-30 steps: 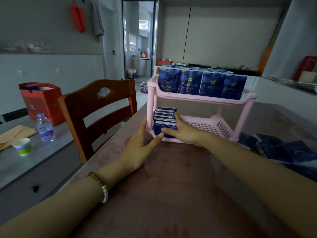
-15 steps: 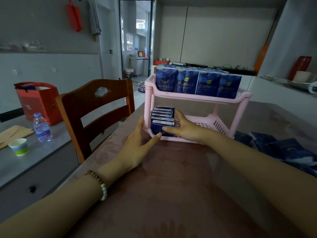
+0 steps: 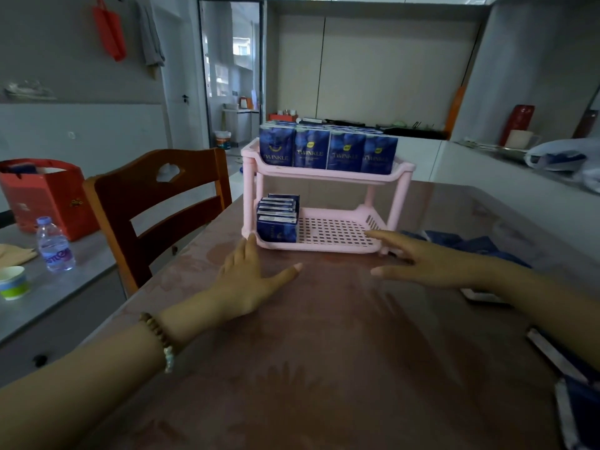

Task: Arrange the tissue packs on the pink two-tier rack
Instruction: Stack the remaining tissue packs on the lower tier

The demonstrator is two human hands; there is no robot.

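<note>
Rack stands on the table, far middle, pink, two tiers. Top tier: row of blue packs upright, faces to the front, more rows behind. Bottom tier: short stack of packs on edge at the left end, against the left posts; the rest of the bottom grid is bare.

Left hand lies low over the table in front of the rack's left front post, fingers straight, thumb spread wide. Fingertips are right at the post; cannot tell if they touch. Bead bracelet on that wrist.

Right hand is flat and spread too, blurred, in front of the rack's right front corner, hiding that foot. Fingertips overlap the bottom tier's front rim.

Loose packs lie on the table right of the rack, partly behind the right hand and forearm. Another pack at the bottom right edge, cut off.

Wooden chair stands at the table's left side, near the rack. Further left, a grey counter with a water bottle, paper cup and red bag. White plastic bag on the right counter.
</note>
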